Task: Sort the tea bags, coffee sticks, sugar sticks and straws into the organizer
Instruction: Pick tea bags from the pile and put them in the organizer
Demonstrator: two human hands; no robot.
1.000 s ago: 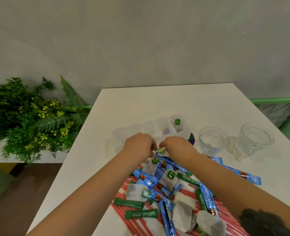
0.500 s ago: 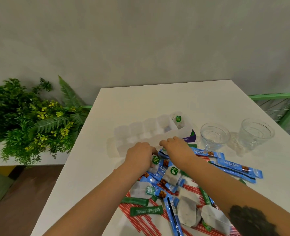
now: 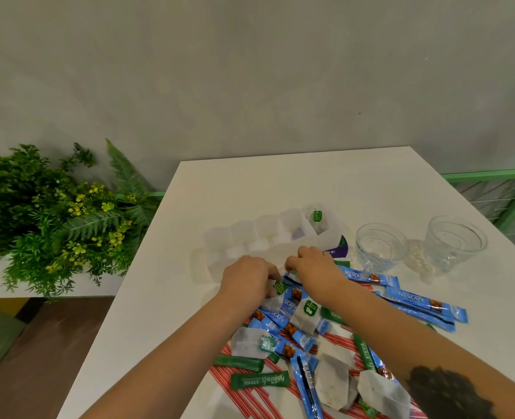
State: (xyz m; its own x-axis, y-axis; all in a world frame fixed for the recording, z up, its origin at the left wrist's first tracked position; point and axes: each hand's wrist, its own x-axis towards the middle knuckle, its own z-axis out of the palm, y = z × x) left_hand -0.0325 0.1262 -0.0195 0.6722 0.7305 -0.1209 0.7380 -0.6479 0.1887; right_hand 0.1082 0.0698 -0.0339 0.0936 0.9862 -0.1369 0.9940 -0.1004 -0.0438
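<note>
A loose pile on the white table (image 3: 280, 182) holds tea bags (image 3: 304, 319), blue coffee sticks (image 3: 425, 302), green sugar sticks (image 3: 259, 381) and red-striped straws (image 3: 250, 400). Behind it stands a translucent white organizer (image 3: 250, 237) with one tea bag (image 3: 317, 217) in its far right compartment. My left hand (image 3: 247, 279) curls over a tea bag (image 3: 272, 302) at the pile's far edge, near its green tag. My right hand (image 3: 313, 264) is close beside it, its fingertips pinching a small green tea bag tag (image 3: 294, 272). The bag under that hand is hidden.
Two glass cups (image 3: 380, 246) (image 3: 455, 240) stand to the right of the organizer. A green plant (image 3: 53, 219) fills the space off the table's left edge. A grey wall rises behind the table, with a green rail (image 3: 488, 173) at the right.
Both hands dropped from in front of the organizer down to the pile's far edge. The view shifted, so the organizer and cups show more fully.
</note>
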